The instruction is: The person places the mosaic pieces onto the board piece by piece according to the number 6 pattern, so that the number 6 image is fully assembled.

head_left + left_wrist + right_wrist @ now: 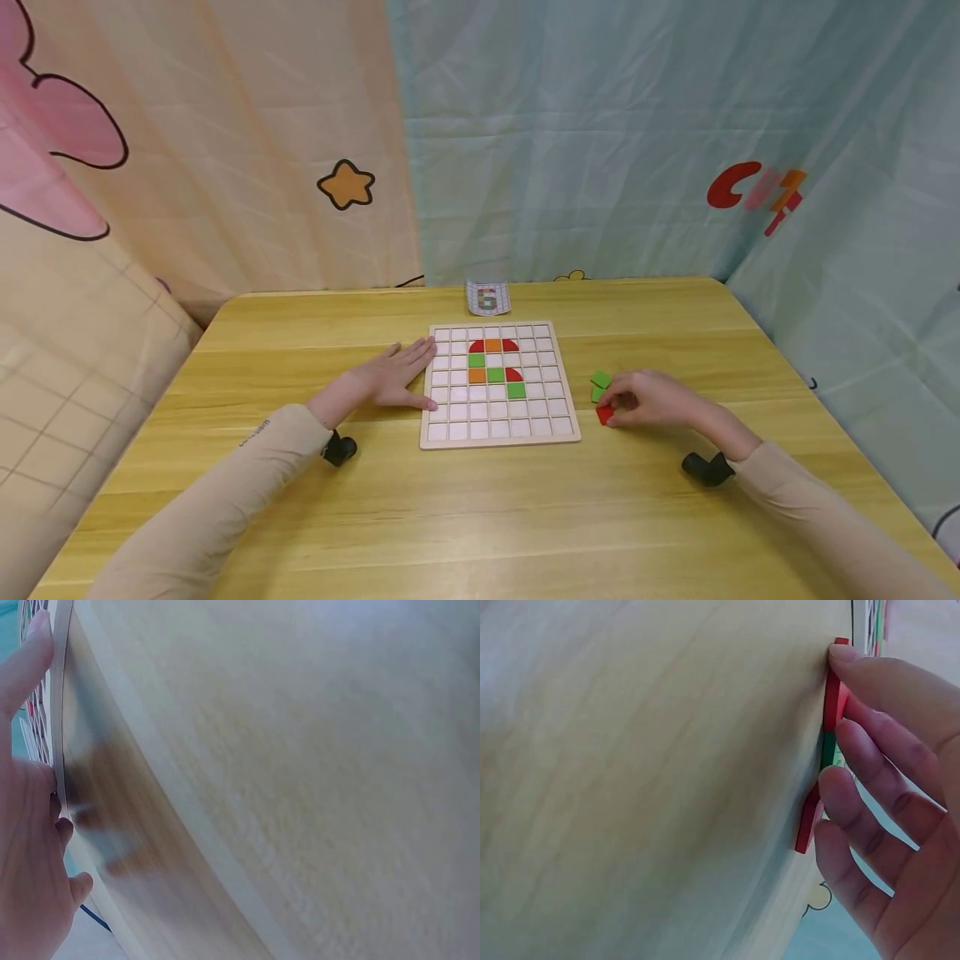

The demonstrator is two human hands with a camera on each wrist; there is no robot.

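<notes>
Right grip (651, 398) pinches a red tile (603, 415), long axis unclear; green tiles (601, 379) lie beside it. Left grip (393, 377), spread, touches the board (498, 442) rightward.

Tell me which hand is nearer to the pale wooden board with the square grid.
Left. The left hand touches the left edge of the board, while the right hand is apart from it, off to its right, pinching a small flat red tile.
</notes>
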